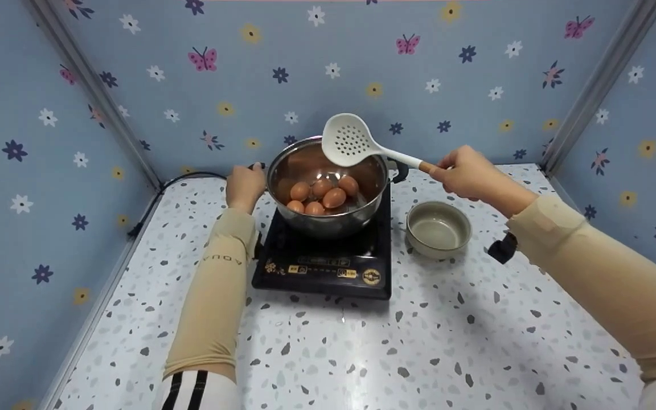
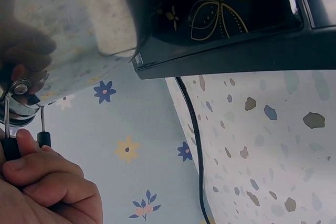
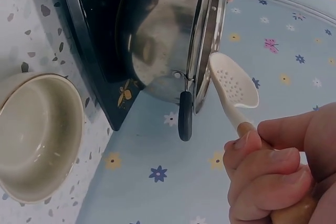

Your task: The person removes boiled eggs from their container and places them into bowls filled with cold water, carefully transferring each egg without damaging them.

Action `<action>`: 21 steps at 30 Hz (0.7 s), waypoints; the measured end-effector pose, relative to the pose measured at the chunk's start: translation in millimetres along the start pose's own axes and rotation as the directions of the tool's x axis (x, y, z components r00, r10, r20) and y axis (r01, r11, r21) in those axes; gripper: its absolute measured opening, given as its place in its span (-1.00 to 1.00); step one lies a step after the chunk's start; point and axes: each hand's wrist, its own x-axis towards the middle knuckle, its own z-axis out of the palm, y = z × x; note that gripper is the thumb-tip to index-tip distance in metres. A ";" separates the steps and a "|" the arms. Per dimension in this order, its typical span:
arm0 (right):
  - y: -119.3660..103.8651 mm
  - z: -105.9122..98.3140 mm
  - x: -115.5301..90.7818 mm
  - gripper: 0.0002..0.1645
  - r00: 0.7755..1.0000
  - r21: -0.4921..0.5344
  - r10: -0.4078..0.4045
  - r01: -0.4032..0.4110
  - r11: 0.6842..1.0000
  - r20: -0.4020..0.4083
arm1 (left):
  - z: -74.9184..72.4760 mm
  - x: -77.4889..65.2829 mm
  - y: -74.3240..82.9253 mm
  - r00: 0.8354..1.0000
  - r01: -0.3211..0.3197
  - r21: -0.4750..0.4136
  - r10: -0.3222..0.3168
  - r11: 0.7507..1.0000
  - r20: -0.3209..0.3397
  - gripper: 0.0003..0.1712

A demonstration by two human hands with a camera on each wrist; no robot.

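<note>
I see a steel pot (image 1: 331, 225) standing on a black cooker (image 1: 322, 250), with brown eggs (image 1: 333, 197) clustered inside at the bottom. The person's left grip (image 1: 245, 185) is clamped on the pot's left handle (image 2: 43, 139), fingers curled round it. The right grip (image 1: 467, 173) is clamped on the wooden end of a white skimmer (image 1: 365, 148). I have its holed head above the far right part of the pot's opening, and I cannot tell whether it touches the rim. A greenish-grey bowl (image 1: 439, 233) sits upright on the speckled surface (image 1: 447, 341), right of the cooker and apart from it. A black cord (image 1: 191, 172) curves along at the left.
</note>
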 end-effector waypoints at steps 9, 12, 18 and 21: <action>-14.3 7.5 7.9 -0.48 0.999 -0.107 -0.049 0.046 0.993 -0.017 | -0.1 -0.3 -0.6 1.000 0.023 -0.019 -0.023 1.000 -0.001 -0.36; -16.9 8.8 9.4 -0.48 0.997 -0.177 -0.069 0.062 0.982 -0.031 | 0.8 -0.6 0.2 1.000 0.028 -0.014 -0.028 1.000 -0.003 -0.35; -22.2 8.8 8.5 -0.60 0.996 -0.294 -0.074 0.057 0.954 -0.048 | 0.7 -3.3 1.1 1.000 0.003 0.000 -0.003 1.000 -0.017 -0.35; -24.5 8.5 7.3 -0.63 0.996 -0.329 -0.071 0.048 0.943 -0.057 | 0.7 -3.2 0.4 1.000 -0.014 0.001 0.014 1.000 -0.023 -0.35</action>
